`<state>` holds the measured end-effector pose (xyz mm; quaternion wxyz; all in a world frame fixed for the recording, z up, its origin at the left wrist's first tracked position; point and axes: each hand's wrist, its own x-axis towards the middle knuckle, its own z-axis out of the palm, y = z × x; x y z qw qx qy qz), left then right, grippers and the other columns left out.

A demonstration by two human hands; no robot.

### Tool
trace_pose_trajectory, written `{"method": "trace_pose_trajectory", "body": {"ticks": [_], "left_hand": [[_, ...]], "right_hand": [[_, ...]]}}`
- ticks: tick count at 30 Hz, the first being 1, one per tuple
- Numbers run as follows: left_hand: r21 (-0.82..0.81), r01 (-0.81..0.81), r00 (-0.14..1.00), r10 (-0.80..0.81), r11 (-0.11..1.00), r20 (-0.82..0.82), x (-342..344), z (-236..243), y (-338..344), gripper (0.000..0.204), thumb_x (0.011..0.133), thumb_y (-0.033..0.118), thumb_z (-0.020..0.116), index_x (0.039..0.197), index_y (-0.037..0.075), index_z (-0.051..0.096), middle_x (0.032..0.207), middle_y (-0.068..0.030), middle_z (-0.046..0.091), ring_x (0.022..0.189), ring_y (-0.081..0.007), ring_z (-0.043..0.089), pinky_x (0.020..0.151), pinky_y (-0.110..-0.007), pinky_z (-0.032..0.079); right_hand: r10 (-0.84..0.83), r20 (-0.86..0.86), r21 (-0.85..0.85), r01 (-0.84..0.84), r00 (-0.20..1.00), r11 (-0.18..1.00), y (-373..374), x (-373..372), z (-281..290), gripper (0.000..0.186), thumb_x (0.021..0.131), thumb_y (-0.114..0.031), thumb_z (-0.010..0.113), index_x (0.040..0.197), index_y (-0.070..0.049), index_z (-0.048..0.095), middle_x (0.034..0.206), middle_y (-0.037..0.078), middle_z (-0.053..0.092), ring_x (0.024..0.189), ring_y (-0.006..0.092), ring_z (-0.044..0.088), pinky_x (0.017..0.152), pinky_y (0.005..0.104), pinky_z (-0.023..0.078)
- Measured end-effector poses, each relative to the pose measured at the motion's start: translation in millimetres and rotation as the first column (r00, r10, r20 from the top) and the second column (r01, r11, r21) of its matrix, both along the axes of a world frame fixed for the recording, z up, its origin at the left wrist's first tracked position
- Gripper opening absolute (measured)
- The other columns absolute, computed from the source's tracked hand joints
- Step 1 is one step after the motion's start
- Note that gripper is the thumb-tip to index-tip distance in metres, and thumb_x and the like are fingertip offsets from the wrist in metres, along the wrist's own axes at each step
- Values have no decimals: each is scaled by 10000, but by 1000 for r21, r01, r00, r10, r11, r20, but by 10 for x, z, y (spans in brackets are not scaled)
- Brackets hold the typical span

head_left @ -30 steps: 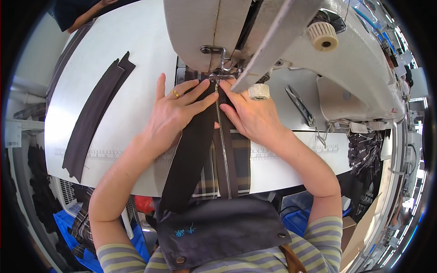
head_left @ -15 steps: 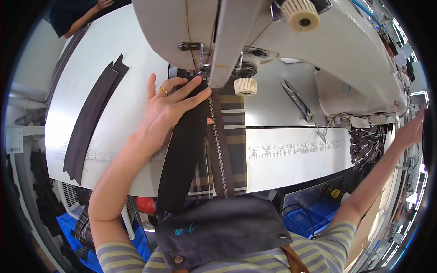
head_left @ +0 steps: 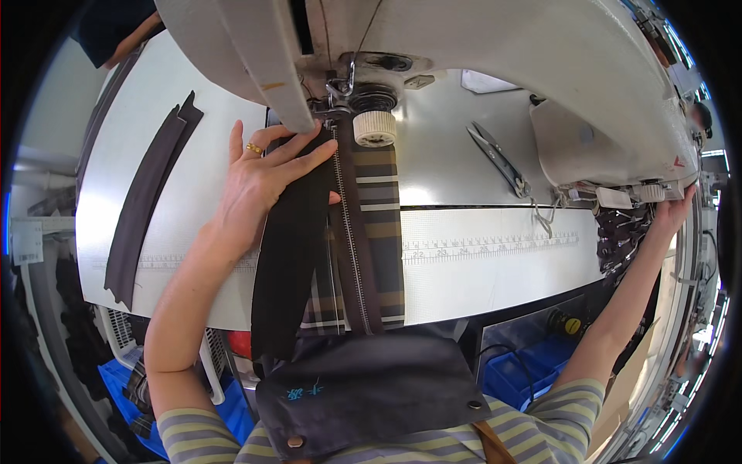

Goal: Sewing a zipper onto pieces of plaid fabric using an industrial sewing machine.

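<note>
My left hand (head_left: 259,178) lies over a long black fabric strip (head_left: 290,278), its fingers on top and its thumb tip showing past the far edge from beneath. The index fingertip reaches a metal-toothed zipper (head_left: 352,240) on brown tape. The zipper runs toward me from the needle area of a white sewing machine (head_left: 495,46), over plaid fabric (head_left: 390,271). The presser foot is partly hidden by the machine head and my fingers. Far right, my right hand (head_left: 674,213) is closed around the machine's end at the handwheel, which is mostly hidden.
Snips (head_left: 498,161) rest on the metal plate right of the needle. Two dark fabric strips (head_left: 147,205) lie at left on the white table (head_left: 495,267), which carries a ruler scale. Blue bins (head_left: 514,379) stand below. Another person's arm (head_left: 139,39) shows at the far left.
My right hand has come in from the far right edge onto the machine's end. The view has shifted, so the machine head appears farther left. My left hand keeps its place on the fabric.
</note>
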<state>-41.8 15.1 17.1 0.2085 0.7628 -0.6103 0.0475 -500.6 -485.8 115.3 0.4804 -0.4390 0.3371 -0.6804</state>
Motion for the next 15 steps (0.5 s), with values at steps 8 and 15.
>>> {"method": "trace_pose_trajectory", "body": {"ticks": [8, 15], "left_hand": [[54, -34, 999, 34, 998, 6, 1, -3, 65, 535, 697, 333, 766, 1207, 209, 659, 1277, -47, 610, 1185, -244, 505, 1103, -598, 152], [39, 35, 999, -34, 999, -11, 44, 1, 31, 526, 748, 336, 716, 1251, 215, 624, 1316, -68, 580, 1195, -287, 511, 1093, -627, 147]], "right_hand": [[-27, -877, -440, -782, 479, 441, 2792, 2183, -349, 256, 904, -131, 578, 1110, 18, 601, 1097, 136, 649, 1022, 327, 601, 908, 430, 463], [-257, -951, -261, -890, 171, 374, 3087, 3313, -1072, 325, 902, -220, 594, 1169, -35, 578, 1184, 114, 604, 1201, 326, 486, 1009, 456, 358]]}}
